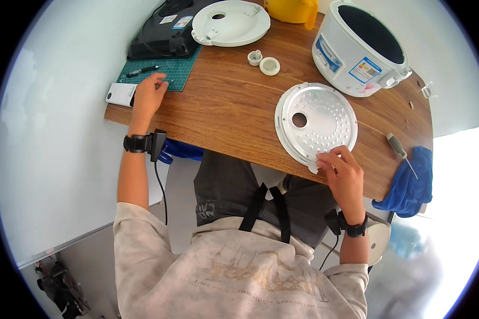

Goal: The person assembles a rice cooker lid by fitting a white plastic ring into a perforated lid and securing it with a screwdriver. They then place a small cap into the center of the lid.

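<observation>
My left hand (150, 95) reaches over the green cutting mat (183, 72), its thumb and fingers apart near a few tiny bits on the mat. Beside it lie a white phone (121, 94) and a dark pen (142, 71). Pinched together, the fingers of my right hand (344, 173) are at the near rim of a round lid part with a dimpled metal plate (324, 117). This part lies flat, with a round hole left of its middle. Whatever is between those fingertips is too small or hidden to make out.
A white rice cooker body (351, 66) stands at the back right. Farther left are a white lid shell (231, 24), two small round caps (270, 66), a black appliance base (162, 40) and a yellow container (290, 9). A screwdriver (396, 144) and blue cloth (410, 186) lie at the right edge.
</observation>
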A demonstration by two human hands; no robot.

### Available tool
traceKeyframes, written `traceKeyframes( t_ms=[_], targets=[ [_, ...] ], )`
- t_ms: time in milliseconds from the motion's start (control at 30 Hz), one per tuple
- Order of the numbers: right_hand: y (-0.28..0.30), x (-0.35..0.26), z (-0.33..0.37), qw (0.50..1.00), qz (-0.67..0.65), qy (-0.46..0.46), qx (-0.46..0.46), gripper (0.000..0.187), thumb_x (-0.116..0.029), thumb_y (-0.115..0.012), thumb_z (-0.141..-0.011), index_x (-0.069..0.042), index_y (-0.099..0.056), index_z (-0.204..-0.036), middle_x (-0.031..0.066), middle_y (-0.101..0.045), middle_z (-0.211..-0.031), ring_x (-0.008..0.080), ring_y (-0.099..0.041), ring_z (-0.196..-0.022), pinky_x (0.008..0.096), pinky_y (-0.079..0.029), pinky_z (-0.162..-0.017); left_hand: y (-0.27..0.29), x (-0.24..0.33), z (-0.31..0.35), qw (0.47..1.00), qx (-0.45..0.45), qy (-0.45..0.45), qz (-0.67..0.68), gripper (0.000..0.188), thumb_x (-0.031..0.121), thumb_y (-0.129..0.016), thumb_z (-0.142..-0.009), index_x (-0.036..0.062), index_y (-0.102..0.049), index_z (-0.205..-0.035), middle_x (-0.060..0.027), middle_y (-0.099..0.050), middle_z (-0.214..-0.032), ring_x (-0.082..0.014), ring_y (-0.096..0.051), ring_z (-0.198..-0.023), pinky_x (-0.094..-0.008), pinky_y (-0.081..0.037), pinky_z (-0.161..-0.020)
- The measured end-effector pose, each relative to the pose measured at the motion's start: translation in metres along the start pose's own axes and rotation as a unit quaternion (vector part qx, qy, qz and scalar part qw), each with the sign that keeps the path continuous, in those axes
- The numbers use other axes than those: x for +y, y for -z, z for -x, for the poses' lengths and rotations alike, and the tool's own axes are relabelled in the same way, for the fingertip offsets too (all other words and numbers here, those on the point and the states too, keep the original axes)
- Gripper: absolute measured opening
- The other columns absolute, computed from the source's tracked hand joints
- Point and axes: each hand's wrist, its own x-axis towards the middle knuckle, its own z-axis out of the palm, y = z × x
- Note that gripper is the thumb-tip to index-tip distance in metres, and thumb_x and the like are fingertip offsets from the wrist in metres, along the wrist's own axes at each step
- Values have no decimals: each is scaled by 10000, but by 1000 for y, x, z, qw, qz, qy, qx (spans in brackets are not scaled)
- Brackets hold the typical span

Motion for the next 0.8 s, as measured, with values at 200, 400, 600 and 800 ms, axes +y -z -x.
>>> traceKeyframes(
  t_ms=[200, 400, 600, 800],
  targets=[
    [-8, -3, -2, 1000, -8, 7, 1, 100, -90, -798, -878, -103, -763, -971, 37, -638, -942, 245, -683, -694, 385, -532, -587, -14, -14, -12, 998, 16, -56, -6, 252, 228, -746, -961, 59, -751, -1147, -156, -747, -988, -291, -713, -880, -381, -564, -793],
    [-12, 0, 1, 1000, -25, 12, -4, 113, -126, -794, -893, -92, -763, -996, 52, -639, -958, 267, -690, -698, 388, -545, -600, -12, -3, -11, 997, 9, -78, 7, 171, 198, -755, -949, 54, -753, -1040, -153, -698, -892, -296, -672, -786, -374, -535, -722],
    [-11, 0, 1, 999, -41, 22, 5, 122, -132, -793, -895, -93, -763, -1007, 56, -629, -976, 270, -687, -707, 394, -552, -613, -11, 5, -9, 995, -17, -93, 18, 158, 158, -723, -976, 15, -729, -1045, -127, -737, -907, -217, -695, -797, -321, -540, -738],
    [-14, -1, 5, 999, -42, 20, 18, 124, -131, -788, -903, -84, -761, -1015, 63, -614, -981, 256, -691, -753, 400, -561, -628, 7, 127, 49, 972, -159, -102, 140, 145, 111, -725, -965, 24, -729, -1080, -60, -753, -938, -129, -706, -855, -276, -554, -790]
  ],
)
